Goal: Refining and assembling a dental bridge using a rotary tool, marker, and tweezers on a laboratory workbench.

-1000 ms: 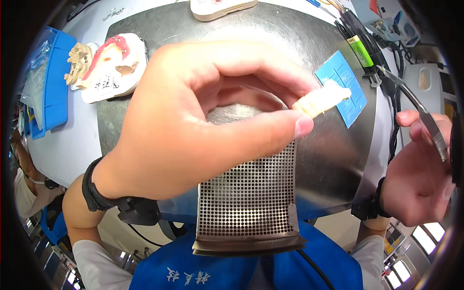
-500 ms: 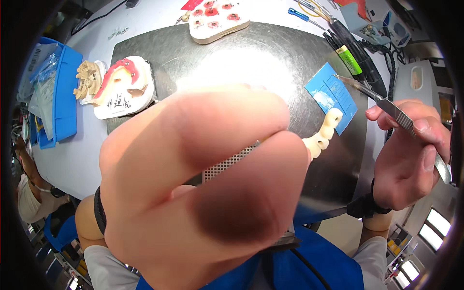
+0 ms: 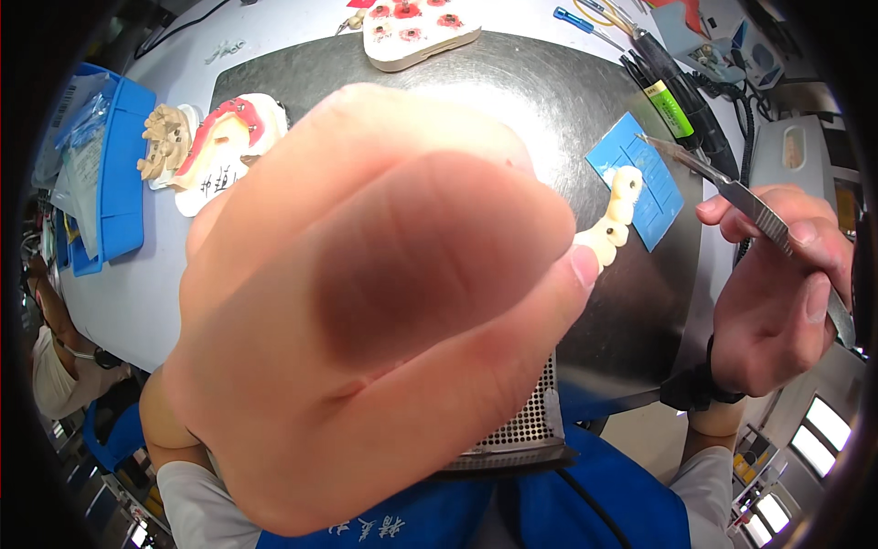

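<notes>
Close to the camera, my left hand [image 3: 366,302] fills the middle of the view. Its fingers are closed on one end of a cream dental bridge [image 3: 622,206], a curved row of tooth crowns with dark holes. The rest of the bridge sticks out to the right of the fingertips; the gripped end is hidden. My right hand [image 3: 777,284] is closed around a metal dental carving knife [image 3: 745,199] with a ridged grip. The knife's thin tip points up and left, above the bridge, appearing over a blue grooved sheet [image 3: 663,206]. Tip and bridge look apart.
Dental models stand at the left: one with a pink gum arch [image 3: 242,137], one tan [image 3: 166,146]. A white block with red spots [image 3: 421,32] lies at the back. Handled tools [image 3: 672,110] lie back right, and a blue bin [image 3: 123,174] sits at the left edge.
My left hand has turned and its fingers have closed together, tilting the bridge more upright. The thumb now shows on the bridge's end. My right hand with the knife has barely moved.
</notes>
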`<action>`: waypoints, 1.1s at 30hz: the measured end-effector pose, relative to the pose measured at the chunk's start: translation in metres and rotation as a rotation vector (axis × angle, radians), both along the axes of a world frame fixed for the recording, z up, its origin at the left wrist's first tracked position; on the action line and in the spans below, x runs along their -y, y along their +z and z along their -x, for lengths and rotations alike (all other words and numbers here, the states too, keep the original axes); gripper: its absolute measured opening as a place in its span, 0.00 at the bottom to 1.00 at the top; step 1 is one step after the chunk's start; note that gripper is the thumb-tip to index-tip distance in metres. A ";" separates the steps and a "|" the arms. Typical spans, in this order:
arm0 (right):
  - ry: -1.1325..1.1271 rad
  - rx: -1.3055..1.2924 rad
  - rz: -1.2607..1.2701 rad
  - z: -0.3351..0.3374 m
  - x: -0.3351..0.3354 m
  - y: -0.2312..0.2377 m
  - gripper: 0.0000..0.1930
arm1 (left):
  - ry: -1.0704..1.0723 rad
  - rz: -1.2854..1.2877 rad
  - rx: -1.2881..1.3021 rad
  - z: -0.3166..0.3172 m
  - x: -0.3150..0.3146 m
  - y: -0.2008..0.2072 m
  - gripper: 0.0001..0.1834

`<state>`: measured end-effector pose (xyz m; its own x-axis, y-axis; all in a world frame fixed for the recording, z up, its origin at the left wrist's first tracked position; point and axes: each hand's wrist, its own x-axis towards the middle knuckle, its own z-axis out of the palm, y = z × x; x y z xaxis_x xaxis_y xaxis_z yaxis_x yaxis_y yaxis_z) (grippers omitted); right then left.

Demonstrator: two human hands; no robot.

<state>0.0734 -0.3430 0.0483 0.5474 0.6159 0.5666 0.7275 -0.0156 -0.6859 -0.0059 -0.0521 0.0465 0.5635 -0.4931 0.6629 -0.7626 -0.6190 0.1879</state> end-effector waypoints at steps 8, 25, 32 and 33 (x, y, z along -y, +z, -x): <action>-0.006 -0.063 -0.092 0.005 0.001 0.000 0.20 | -0.081 0.129 -0.288 0.003 -0.003 0.005 0.15; 0.210 -0.169 -0.363 0.032 -0.033 -0.002 0.18 | -0.301 1.452 -1.644 0.003 0.007 -0.021 0.08; -0.069 -0.113 0.184 0.051 -0.019 0.013 0.14 | -0.313 1.423 -1.632 0.002 0.007 -0.024 0.07; -0.092 -0.119 0.173 0.053 -0.021 0.009 0.13 | -0.309 1.425 -1.629 0.004 0.006 -0.025 0.07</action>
<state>0.0203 -0.3222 0.0569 0.6623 0.6428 0.3850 0.6320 -0.2033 -0.7479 -0.0096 -0.0586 0.0219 0.8725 -0.4013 -0.2787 0.4739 0.5566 0.6824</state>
